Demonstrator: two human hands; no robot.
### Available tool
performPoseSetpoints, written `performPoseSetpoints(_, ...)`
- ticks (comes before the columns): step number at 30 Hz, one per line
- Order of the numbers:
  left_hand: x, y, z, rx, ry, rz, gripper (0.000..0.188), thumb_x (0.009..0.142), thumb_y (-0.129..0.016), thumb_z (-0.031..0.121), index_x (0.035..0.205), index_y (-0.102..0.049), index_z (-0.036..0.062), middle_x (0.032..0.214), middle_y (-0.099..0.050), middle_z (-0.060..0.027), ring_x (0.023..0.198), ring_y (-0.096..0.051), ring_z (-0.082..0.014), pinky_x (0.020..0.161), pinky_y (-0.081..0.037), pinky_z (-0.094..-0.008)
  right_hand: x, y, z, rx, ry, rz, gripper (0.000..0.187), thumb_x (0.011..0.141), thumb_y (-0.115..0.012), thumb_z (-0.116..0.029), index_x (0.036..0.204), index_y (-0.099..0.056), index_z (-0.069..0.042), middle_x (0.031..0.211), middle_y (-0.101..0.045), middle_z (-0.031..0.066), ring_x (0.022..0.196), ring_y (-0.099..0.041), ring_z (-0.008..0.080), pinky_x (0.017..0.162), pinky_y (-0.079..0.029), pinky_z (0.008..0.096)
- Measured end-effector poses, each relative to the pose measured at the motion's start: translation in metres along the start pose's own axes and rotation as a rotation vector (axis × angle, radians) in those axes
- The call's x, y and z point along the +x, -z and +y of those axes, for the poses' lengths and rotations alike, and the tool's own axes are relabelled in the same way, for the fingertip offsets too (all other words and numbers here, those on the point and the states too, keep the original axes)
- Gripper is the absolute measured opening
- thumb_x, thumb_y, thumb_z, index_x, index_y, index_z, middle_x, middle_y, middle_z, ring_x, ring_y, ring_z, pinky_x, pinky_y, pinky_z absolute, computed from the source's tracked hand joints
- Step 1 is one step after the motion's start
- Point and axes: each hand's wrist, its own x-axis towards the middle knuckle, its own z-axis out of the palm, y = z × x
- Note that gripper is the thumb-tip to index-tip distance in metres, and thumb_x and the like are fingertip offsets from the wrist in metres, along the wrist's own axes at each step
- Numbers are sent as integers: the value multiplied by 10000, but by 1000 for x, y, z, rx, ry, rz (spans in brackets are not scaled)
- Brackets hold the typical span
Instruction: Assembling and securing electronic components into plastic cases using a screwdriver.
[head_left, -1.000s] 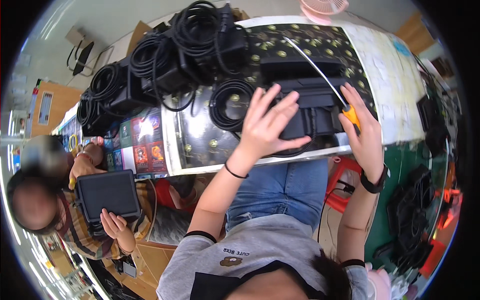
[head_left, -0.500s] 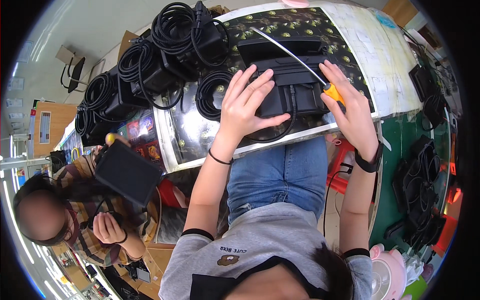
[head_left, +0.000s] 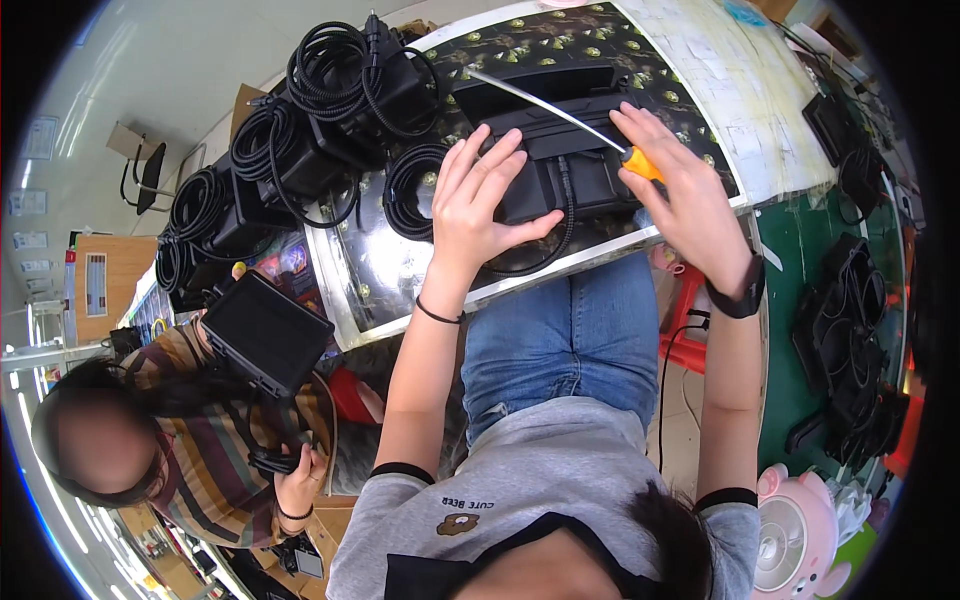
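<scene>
Head view: black device (head_left: 545,143) sits near desk's (head_left: 740,110) front edge. Left hand (head_left: 470,205): fingers spread at its left side, nothing gripped. Right hand (head_left: 690,190): fingers closed round screwdriver (head_left: 641,164). Grip looks loose; shaft could swing, scratch the casing. Cable (head_left: 566,215) looping edgeward could snag a forearm.

Screwdriver (head_left: 640,164) over black device (head_left: 603,188)
Left hand (head_left: 475,212) at its left edge; right hand (head_left: 682,188), holding the screwdriver, at its right.
</scene>
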Motion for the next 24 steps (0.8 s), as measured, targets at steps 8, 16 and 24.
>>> performPoseSetpoints(8, 1, -1, -1, 5, -16, 13, 559, 610, -900, 361, 1001, -699, 16, 1228, -689, -110, 1218, -597, -367, 1028, -452, -489, -9, -16, -10, -201, -30, 68, 535, 943, -633, -170, 1437, -461, -58, 1472, -490, 151, 1328, -500, 336, 1034, -478, 403)
performPoseSetpoints(16, 1, -4, 5, 23, -11, 39, 581, 613, -899, 342, 1038, -680, 12, 1242, -678, -120, 1215, -594, -379, 1019, -460, -487, -26, -34, 0, 340, -106, 245, 433, 967, -601, -191, 1381, -550, -77, 1487, -480, 167, 1401, -409, 388, 1122, -368, 422)
performPoseSetpoints(24, 0, 3, 32, 138, 232, -29, 485, 805, -729, 345, 1177, -618, 54, 1382, -556, -115, 1317, -477, -352, 1081, -317, -481, -77, -14, -32, 170, -432, 377, 448, 877, -718, -86, 1314, -622, -98, 1059, -705, 146, 878, -694, 285, 782, -543, 359)
